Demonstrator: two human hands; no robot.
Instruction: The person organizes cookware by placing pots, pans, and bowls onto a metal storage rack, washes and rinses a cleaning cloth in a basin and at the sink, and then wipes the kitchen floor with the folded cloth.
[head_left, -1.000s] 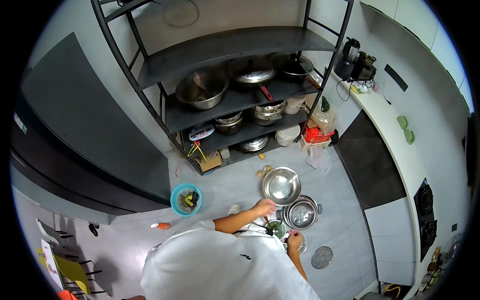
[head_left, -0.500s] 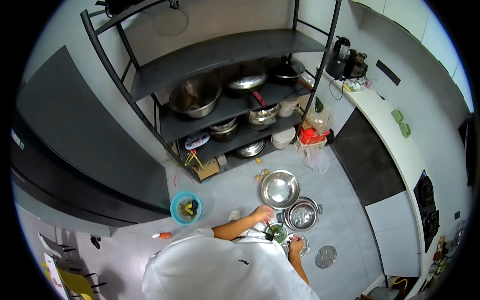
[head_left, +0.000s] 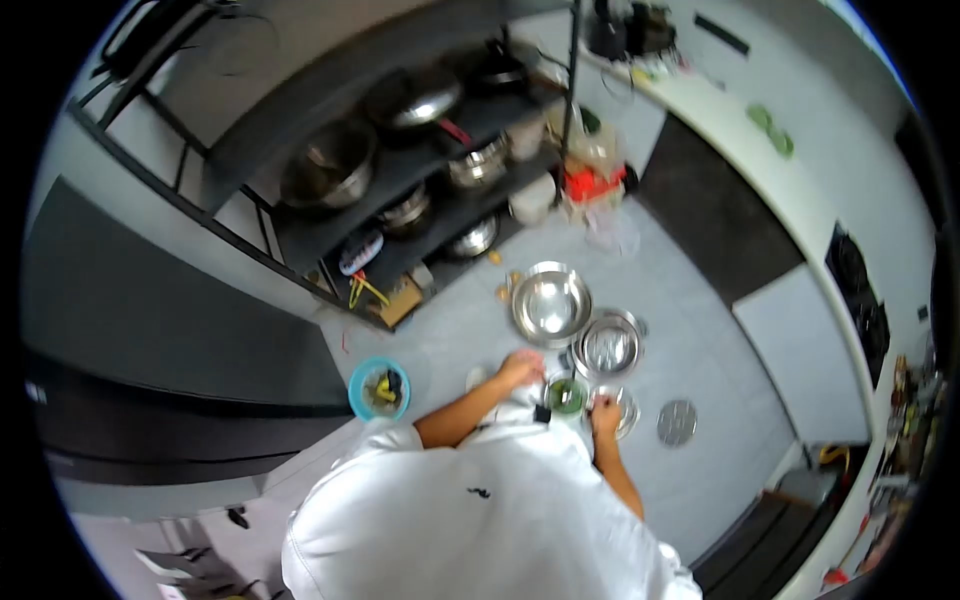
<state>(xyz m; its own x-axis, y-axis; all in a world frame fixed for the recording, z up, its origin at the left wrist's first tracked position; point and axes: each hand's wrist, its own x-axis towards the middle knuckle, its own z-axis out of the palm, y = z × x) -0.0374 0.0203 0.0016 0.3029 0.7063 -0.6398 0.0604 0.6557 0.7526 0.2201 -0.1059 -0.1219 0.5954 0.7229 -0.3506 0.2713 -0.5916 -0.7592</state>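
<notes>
My left hand (head_left: 522,370) is closed just left of a small bowl (head_left: 567,397) with green contents. A thin utensil seems to run from its fingers to the bowl's left side, too blurred to name. My right hand (head_left: 605,413) is closed between that bowl and a clear round dish or lid (head_left: 628,412). What its fingers hold is hidden. Beyond the hands, a steel pot (head_left: 610,347) and a wide steel basin (head_left: 552,304) stand on the floor.
A blue basin (head_left: 379,389) with dark and yellow things stands at left. A round perforated metal disc (head_left: 677,423) lies at right. Beyond is a dark shelf rack (head_left: 330,240) with pots. A white counter (head_left: 800,225) runs along the right, with a stove (head_left: 860,300).
My view has swung and shifted, so the rack sits further up and left. My left hand has drawn slightly left from the green bowl. My right hand stays beside the clear dish.
</notes>
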